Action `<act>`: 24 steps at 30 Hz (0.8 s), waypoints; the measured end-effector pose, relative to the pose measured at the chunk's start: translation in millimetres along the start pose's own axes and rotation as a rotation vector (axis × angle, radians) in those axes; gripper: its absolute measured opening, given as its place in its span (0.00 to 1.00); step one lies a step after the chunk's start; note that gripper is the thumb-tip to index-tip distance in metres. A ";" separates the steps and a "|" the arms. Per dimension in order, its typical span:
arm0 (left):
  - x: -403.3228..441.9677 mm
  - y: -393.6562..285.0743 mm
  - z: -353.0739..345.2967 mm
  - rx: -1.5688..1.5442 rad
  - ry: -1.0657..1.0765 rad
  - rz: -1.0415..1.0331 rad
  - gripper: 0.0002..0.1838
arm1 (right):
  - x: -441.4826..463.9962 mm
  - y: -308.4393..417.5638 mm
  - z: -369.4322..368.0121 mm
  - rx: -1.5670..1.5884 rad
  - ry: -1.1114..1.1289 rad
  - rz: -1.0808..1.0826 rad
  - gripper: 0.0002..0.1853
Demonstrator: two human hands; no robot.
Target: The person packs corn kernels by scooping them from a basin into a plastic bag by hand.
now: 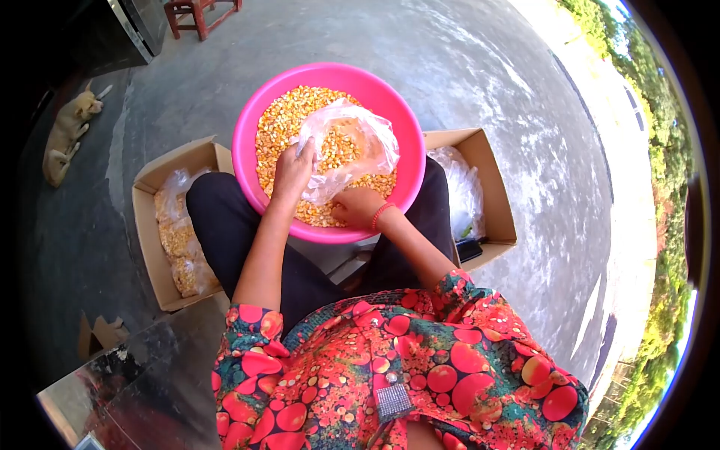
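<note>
A pink basin full of yellow-orange corn kernels rests across my lap. Over the kernels a clear plastic bag is spread with its mouth wide, and some kernels show inside the opening. My left hand pinches the left side of the bag's rim, thumb upward. Low in the basin, just below the bag, my right hand is curled down at the kernels, a red bracelet on its wrist. Its fingertips are hidden, so what lies in them does not show.
To the left stands a cardboard box holding filled bags of corn. Another cardboard box on the right holds clear plastic bags and a dark object. A dog lies far left; a red stool stands behind.
</note>
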State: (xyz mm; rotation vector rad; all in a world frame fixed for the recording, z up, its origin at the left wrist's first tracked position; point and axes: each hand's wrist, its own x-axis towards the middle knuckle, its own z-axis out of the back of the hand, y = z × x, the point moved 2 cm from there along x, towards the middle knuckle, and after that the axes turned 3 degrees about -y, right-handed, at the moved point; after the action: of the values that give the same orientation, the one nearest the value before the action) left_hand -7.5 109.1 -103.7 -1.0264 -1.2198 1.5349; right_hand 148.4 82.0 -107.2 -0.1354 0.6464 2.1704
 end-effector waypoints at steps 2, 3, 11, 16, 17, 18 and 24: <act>0.6 1.3 1.1 -0.004 0.009 0.018 0.23 | 5.9 -3.8 -14.9 0.037 -0.036 0.083 0.14; 0.1 1.3 1.7 -0.002 0.007 0.019 0.23 | 8.0 -4.6 -16.2 0.051 -0.023 0.074 0.14; -3.0 -5.7 4.0 -0.025 -0.031 -0.040 0.22 | -13.0 -6.6 12.8 0.998 0.085 -0.180 0.12; -1.3 -4.0 2.5 -0.043 -0.004 -0.018 0.21 | -15.5 -16.0 24.9 1.482 0.121 -0.224 0.11; -1.4 -4.4 2.1 -0.041 -0.006 -0.029 0.21 | -13.3 -18.2 28.9 1.629 -0.002 -0.227 0.11; -1.9 -5.1 2.1 -0.042 -0.006 -0.029 0.21 | -11.0 -20.0 33.9 1.773 -0.129 -0.229 0.11; -5.0 -11.1 1.7 -0.066 0.000 0.030 0.20 | 14.6 -14.2 67.5 1.873 -0.388 -0.106 0.12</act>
State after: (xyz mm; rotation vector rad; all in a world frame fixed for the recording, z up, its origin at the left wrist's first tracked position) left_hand -6.2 105.1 -92.2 -1.0919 -1.2673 1.5272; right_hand 158.3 132.9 -59.3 1.1272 1.9757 0.7241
